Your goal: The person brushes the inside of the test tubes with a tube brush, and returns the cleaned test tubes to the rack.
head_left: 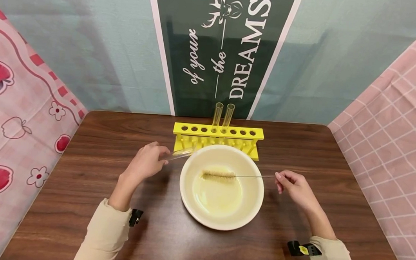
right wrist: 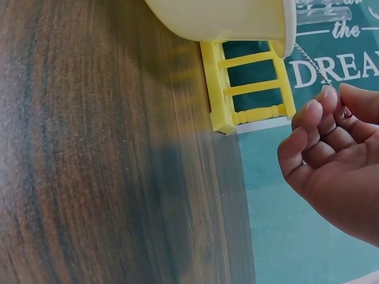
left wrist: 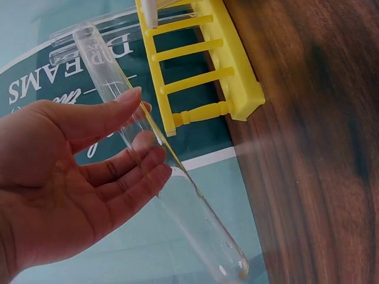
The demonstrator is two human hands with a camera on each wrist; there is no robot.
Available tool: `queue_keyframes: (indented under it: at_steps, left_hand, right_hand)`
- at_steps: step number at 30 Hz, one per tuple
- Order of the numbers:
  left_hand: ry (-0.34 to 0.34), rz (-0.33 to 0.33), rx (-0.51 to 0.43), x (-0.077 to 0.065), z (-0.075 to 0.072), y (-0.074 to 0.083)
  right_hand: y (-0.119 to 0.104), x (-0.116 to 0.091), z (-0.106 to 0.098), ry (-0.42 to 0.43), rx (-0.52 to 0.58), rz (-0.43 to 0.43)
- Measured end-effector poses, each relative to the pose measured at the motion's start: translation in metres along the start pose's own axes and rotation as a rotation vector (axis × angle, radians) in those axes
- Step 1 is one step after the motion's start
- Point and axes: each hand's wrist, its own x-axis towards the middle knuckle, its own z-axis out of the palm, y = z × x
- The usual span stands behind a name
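My left hand [head_left: 148, 161] grips a clear glass test tube [left wrist: 195, 207] between thumb and fingers, left of the bowl. In the head view the tube slants toward the bowl's upper left rim, its far end in front of the rack. With thumb and fingertips, my right hand [head_left: 294, 186] pinches the thin twisted-wire handle of a test tube brush [head_left: 219, 174]. The bristles lie over the inside of a cream bowl [head_left: 220, 223] that holds some yellowish liquid; whether they touch the liquid I cannot tell. The wire crosses the bowl's right rim.
Behind the bowl stands a yellow test tube rack [head_left: 255, 133], with two upright glass tubes [head_left: 217, 116] near its middle. All sit on a dark wooden table [head_left: 117, 235]. A printed cloth [head_left: 124, 51] hangs behind, and pink cloths flank both sides.
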Motion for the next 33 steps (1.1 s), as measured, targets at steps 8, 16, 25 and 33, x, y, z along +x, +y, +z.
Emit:
queue_keyframes:
  at_steps: [8, 16, 25, 33]
  left_hand:
    - [-0.032, 0.024, 0.013, -0.005, 0.004, -0.002]
    - [-0.026, 0.057, 0.019, -0.006, 0.004, -0.004]
    - [-0.013, 0.055, 0.054, -0.005, 0.005, -0.002]
    - [-0.012, 0.069, 0.059, -0.005, 0.006, 0.002]
  right_hand:
    - [-0.003, 0.001, -0.006, -0.038, 0.129, 0.005]
    - [-0.006, 0.002, -0.017, -0.067, 0.334, 0.023]
    - [-0.004, 0.005, -0.032, -0.112, 0.647, -0.070]
    - [-0.001, 0.009, -0.038, -0.183, 0.799, -0.149]
